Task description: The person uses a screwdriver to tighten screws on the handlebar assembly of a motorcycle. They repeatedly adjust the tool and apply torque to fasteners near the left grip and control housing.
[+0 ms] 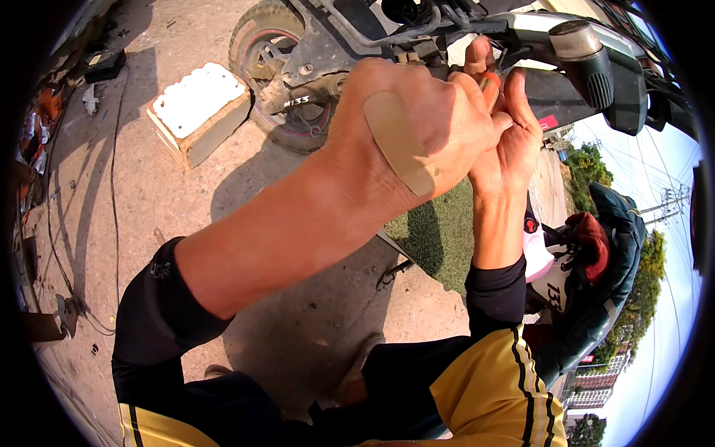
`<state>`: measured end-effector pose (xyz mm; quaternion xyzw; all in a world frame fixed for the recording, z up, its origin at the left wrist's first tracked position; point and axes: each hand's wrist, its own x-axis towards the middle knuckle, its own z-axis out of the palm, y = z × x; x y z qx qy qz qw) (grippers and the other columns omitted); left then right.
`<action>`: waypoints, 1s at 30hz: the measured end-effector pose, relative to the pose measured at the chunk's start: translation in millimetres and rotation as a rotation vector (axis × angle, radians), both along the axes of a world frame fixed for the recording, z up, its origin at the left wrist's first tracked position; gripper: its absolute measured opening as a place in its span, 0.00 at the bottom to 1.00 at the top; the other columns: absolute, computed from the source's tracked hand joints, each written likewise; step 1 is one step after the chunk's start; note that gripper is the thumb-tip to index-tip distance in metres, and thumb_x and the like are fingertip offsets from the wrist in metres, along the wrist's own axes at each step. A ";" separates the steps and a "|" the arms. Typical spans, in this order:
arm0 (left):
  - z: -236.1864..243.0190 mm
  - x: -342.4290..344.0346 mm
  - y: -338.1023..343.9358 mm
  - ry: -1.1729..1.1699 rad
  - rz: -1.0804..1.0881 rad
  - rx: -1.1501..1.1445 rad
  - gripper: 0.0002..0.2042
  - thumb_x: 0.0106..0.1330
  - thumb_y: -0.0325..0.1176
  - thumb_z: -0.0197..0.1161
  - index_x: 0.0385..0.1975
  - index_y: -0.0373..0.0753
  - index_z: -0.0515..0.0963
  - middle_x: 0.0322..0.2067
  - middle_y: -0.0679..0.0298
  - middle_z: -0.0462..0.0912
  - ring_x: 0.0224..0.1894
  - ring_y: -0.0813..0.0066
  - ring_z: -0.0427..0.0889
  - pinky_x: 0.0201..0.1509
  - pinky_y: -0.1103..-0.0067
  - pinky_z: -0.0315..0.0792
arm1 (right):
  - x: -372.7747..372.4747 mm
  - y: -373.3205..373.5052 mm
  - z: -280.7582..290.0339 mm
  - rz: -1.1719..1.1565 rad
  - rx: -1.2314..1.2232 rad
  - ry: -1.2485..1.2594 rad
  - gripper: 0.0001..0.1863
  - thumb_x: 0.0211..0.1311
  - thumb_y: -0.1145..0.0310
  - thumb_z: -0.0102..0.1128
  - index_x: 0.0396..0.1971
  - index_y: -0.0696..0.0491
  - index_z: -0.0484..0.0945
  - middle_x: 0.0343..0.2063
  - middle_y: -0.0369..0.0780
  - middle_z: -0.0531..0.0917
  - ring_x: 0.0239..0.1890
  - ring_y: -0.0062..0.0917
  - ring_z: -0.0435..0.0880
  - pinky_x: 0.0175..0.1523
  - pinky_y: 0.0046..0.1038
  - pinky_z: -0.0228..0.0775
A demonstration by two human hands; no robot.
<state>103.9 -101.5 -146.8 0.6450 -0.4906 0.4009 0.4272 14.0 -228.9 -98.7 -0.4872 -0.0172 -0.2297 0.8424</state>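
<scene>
My left hand (398, 127), with a tan plaster across its back, is closed on an orange-handled tool (489, 87) beside the scooter's handlebar area. My right hand (506, 149) is raised just behind it, palm partly showing, fingers bent near the tool; what they grip is hidden behind my left hand. Above them are dark bodywork, metal tubes and a clear-lensed indicator lamp (577, 56). The front wheel (253, 45) with a thin red rim stripe and a dusty fork stand to the upper left. A green turf floor mat (428, 238) lies below my hands.
A worn box (201, 141) with a white top sits on the concrete (171, 201) left of the wheel. Cables and scrap (41, 134) line the left edge. At right are the padded seat (618, 261) with red cloth, trees, overhead wires and distant buildings.
</scene>
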 end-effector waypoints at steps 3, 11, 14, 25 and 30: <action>9.3 -2.2 5.9 0.159 -0.120 0.146 0.13 0.65 0.46 0.65 0.27 0.43 0.82 0.17 0.66 0.82 0.21 0.70 0.86 0.19 0.75 0.72 | -6.7 -27.3 -2.9 -0.002 0.008 0.002 0.20 0.79 0.65 0.52 0.63 0.59 0.68 0.53 0.47 0.82 0.44 0.26 0.85 0.47 0.25 0.84; 1.0 -6.9 -11.0 -0.005 0.076 -0.097 0.18 0.67 0.52 0.67 0.32 0.42 0.81 0.18 0.62 0.83 0.17 0.68 0.84 0.17 0.73 0.72 | -0.6 -30.9 -5.5 -0.066 0.028 0.080 0.14 0.74 0.60 0.63 0.43 0.58 0.80 0.35 0.37 0.85 0.34 0.18 0.83 0.43 0.22 0.82; 2.3 -5.8 -7.3 -0.011 0.064 -0.030 0.18 0.68 0.52 0.65 0.29 0.42 0.81 0.15 0.63 0.80 0.16 0.68 0.83 0.17 0.73 0.72 | -0.5 -21.1 -12.9 -0.034 -0.052 0.014 0.18 0.77 0.58 0.56 0.51 0.59 0.77 0.40 0.40 0.85 0.39 0.22 0.84 0.45 0.25 0.81; 0.8 -4.2 4.3 0.160 -0.089 0.013 0.13 0.69 0.46 0.64 0.30 0.42 0.80 0.16 0.65 0.81 0.19 0.70 0.84 0.21 0.73 0.73 | -0.2 -12.8 -3.1 -0.217 -0.044 0.117 0.15 0.74 0.61 0.62 0.47 0.59 0.77 0.35 0.40 0.84 0.27 0.14 0.76 0.33 0.19 0.75; -4.1 -1.2 -14.5 0.001 -0.016 -0.146 0.17 0.65 0.50 0.70 0.31 0.41 0.77 0.16 0.62 0.80 0.14 0.67 0.81 0.17 0.74 0.72 | 2.1 -32.5 -8.6 -0.030 -0.009 0.085 0.21 0.74 0.53 0.62 0.48 0.58 0.78 0.39 0.40 0.85 0.34 0.19 0.82 0.45 0.23 0.83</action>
